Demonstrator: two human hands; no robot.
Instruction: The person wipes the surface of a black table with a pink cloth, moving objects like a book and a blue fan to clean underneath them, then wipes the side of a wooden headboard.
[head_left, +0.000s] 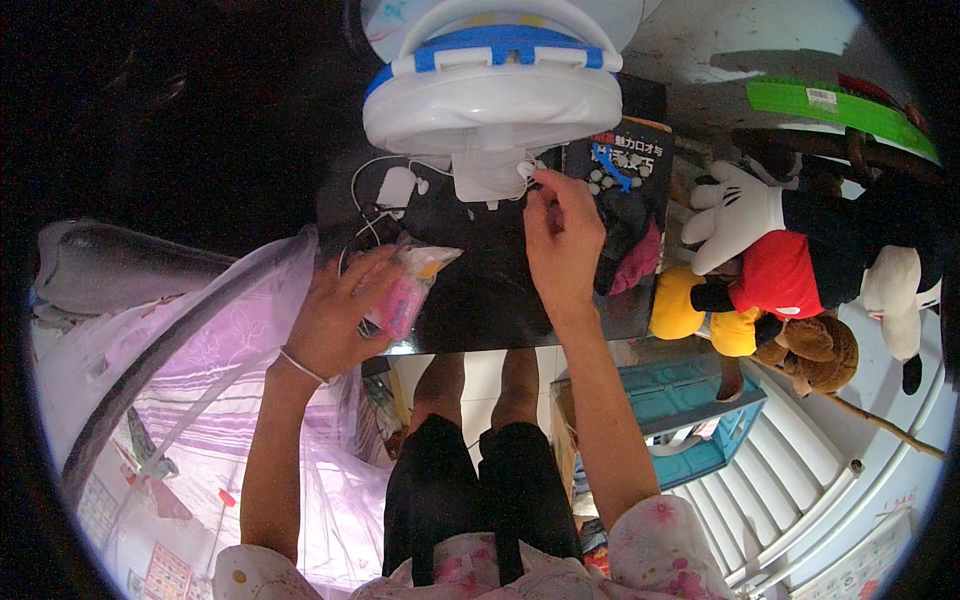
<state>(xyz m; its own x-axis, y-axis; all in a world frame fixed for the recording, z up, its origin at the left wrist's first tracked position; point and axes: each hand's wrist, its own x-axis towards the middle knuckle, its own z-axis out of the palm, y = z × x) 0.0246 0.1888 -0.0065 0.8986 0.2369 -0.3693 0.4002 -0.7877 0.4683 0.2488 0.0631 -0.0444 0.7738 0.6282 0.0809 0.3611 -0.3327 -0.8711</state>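
My left hand (346, 300), with a pale bangle at the wrist, is around a small pink packet (405, 304) in clear plastic at the front of the black tabletop (480, 292). Its fingers cover the packet's left side. My right hand (564, 232) has its thumb and forefinger curled at a small white piece (526, 169) of a thin cord, beside a white stand (476, 180). That piece looks like an earphone, partly hidden by the fingertips. Left of the stand lie a white case (396, 190), a white earbud (422, 186) and a looped white cord (355, 187).
A round white and blue object (491, 105) with an arched handle rises behind my hands. To the right are a dark book (651, 161) with a beaded bracelet (636, 171), plush toys (780, 270) and a blue-green plastic stool (675, 390). A lilac-covered bed (217, 375) stands left.
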